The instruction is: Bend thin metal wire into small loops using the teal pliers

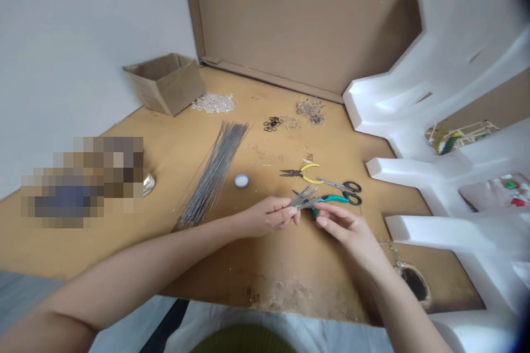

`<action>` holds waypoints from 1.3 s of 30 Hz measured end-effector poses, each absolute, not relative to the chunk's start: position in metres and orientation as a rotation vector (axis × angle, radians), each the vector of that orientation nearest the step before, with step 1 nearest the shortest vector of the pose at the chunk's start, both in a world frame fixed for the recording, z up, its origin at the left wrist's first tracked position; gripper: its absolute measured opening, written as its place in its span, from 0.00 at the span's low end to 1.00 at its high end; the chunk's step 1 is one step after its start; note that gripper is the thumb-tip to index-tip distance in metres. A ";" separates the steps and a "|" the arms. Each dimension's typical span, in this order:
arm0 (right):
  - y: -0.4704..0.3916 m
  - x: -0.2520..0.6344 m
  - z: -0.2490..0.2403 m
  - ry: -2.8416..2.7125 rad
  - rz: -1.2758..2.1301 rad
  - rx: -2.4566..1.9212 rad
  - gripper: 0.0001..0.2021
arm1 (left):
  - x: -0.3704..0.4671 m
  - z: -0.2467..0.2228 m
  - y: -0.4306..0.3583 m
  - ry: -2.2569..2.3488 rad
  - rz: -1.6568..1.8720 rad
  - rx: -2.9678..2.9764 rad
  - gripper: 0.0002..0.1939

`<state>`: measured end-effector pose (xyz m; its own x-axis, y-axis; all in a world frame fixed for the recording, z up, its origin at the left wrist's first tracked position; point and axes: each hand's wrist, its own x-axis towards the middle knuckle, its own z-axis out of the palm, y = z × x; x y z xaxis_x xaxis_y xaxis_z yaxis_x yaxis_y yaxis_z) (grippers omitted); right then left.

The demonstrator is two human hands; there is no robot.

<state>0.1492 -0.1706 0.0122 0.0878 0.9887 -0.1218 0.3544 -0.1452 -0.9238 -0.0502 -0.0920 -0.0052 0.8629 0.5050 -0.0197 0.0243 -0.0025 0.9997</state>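
Note:
My left hand [275,216] is closed around a small bundle of short grey wires [305,198], whose ends fan out to the right. Close to those ends is my right hand [342,223], its thumb and index fingertip slightly apart. I cannot tell whether it touches a wire. Behind the hands lie teal-handled pliers [337,198], partly hidden by the bundle and fingers. Beyond them are scissors [342,185] with black handles and yellow-handled pliers [300,172]. Left of these, a large bundle of long grey wires [215,174] rests on the table.
A small round blue-rimmed dish [241,180] sits mid-table. Farther back are clear beads [214,102], black rings [272,124], metal findings [310,109] and a cardboard box [165,83]. White foam pieces [434,231] line the right edge. A pixelated patch covers the left side.

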 end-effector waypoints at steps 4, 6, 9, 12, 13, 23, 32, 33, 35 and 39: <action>-0.166 0.124 0.009 -1.154 1.276 -1.375 0.10 | -0.048 0.000 -0.097 0.401 0.398 1.544 0.17; -0.163 0.116 0.008 -1.162 1.191 -1.366 0.08 | -0.047 0.000 -0.098 0.392 0.421 1.558 0.17; -0.160 0.110 0.006 -1.159 1.119 -1.388 0.12 | -0.045 -0.003 -0.099 0.413 0.472 1.591 0.17; -0.156 0.108 0.006 -1.115 1.166 -1.369 0.12 | -0.046 -0.006 -0.099 0.474 0.516 1.642 0.16; -0.155 0.108 0.005 -1.100 1.175 -1.364 0.11 | -0.046 -0.008 -0.099 0.495 0.524 1.650 0.17; -0.144 0.117 -0.012 -0.940 1.193 -1.350 0.12 | -0.042 -0.021 -0.093 0.656 0.557 1.608 0.21; -0.145 0.139 -0.001 -1.283 0.849 -1.451 0.13 | -0.029 0.010 -0.027 1.128 0.172 2.629 0.17; -0.145 0.139 -0.001 -1.282 0.855 -1.462 0.12 | -0.022 0.011 -0.015 1.178 0.113 2.703 0.16; -0.145 0.140 -0.003 -1.288 0.857 -1.485 0.12 | -0.005 0.010 0.006 1.211 -0.026 2.841 0.15; -0.144 0.141 -0.008 -1.320 0.829 -1.505 0.12 | 0.025 0.001 0.033 1.121 -0.118 2.900 0.12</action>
<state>0.1409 -0.1442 -0.0077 0.1922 0.9773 0.0891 0.3438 0.0179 -0.9389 0.0248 0.0329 0.0013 0.7377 0.6701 -0.0817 0.6725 -0.7401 0.0010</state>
